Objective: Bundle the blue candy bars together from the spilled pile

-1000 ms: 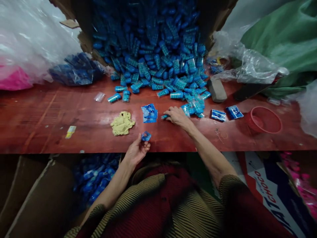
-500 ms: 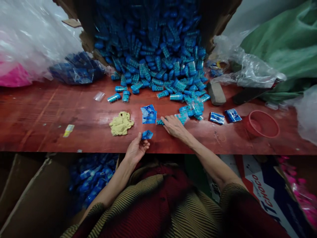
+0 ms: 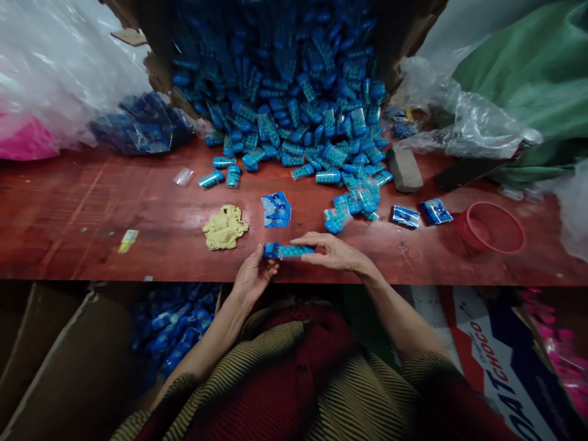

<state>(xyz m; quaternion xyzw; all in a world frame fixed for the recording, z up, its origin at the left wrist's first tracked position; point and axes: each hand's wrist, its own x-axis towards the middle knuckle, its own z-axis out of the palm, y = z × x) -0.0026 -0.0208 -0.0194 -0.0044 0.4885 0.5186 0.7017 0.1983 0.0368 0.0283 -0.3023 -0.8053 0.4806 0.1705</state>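
Observation:
Near the table's front edge, my left hand (image 3: 257, 273) pinches a small blue printed sleeve (image 3: 272, 250). My right hand (image 3: 334, 252) grips a clear tube of turquoise balls (image 3: 294, 250) by its blue-capped end. The tube lies level, its left end meeting the sleeve; whether it has entered cannot be made out. Just beyond my hands lie flat blue printed labels (image 3: 276, 210). A crumpled yellow cloth (image 3: 225, 228) sits to the left of them. Loose tubes (image 3: 337, 217) lie to the right, part of a heap (image 3: 294, 122) spilling from a carton.
Stacks of blue labels (image 3: 405, 216), a red basket (image 3: 491, 228) and a grey block (image 3: 405, 171) stand on the right. Plastic bags (image 3: 59, 67) fill the back left; green cloth (image 3: 509, 79) hangs at the back right. A box of blue items (image 3: 177, 331) is under the table.
My right hand has picked up a tube from the near end of the pile and brought it left and nearer, against the sleeve. My left hand has hardly moved.

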